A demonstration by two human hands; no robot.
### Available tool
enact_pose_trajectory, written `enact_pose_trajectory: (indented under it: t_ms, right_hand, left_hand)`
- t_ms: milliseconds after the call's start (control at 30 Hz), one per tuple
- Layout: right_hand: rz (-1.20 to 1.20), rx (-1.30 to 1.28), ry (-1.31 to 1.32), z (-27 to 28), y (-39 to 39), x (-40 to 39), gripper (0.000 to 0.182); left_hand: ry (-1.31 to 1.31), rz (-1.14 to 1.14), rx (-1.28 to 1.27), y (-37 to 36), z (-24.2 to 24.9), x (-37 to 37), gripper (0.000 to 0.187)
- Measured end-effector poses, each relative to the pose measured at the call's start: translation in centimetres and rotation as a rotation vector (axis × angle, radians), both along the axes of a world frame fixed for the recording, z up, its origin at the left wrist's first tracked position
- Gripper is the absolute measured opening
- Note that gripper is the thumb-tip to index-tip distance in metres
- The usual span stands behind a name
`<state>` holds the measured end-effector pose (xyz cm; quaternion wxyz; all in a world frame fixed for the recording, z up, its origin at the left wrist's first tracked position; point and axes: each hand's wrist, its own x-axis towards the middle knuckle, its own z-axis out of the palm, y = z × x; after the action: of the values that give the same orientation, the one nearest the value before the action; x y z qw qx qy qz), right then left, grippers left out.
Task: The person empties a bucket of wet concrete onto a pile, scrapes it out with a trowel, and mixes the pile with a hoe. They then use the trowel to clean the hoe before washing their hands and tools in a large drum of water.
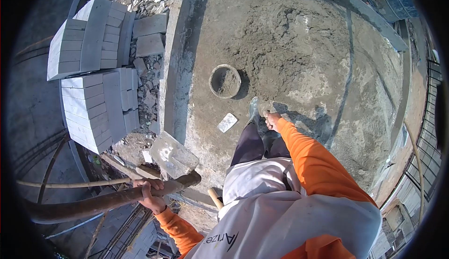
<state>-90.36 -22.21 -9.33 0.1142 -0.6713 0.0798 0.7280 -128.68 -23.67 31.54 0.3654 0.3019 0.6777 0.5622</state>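
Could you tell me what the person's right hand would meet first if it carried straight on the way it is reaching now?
The right hand reaches down and forward. It would probably meet the wet mortar bed just past the boot. The round pan lies off to the side. Depth is hard to judge.

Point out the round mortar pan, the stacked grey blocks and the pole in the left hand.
mortar pan (225, 81), head view, inside bottom.
stacked blocks (89, 111), head view, side face.
pole (93, 204), head view, mid-shaft.
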Motion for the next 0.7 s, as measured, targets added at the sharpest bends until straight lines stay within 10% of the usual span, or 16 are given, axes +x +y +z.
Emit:
enact_pose_trajectory:
  t_ms: [433,600,700]
  right_hand:
    - [-0.167,0.110,0.244,2.9,12.2,-13.8,0.024]
    - [0.140,0.236,0.189,5.3,7.0,-6.6,0.020]
    - [-0.100,0.270,-0.002,6.3,-0.5,4.1,0.024]
  left_hand:
    - [-0.015,0.146,0.001,-2.1,1.0,-0.3,0.011]
    - [-0.022,0.036,-0.005,0.6,-0.7,0.3,0.013]
    - [-0.055,-0.042,-0.032,3.8,-1.3,3.5,0.013]
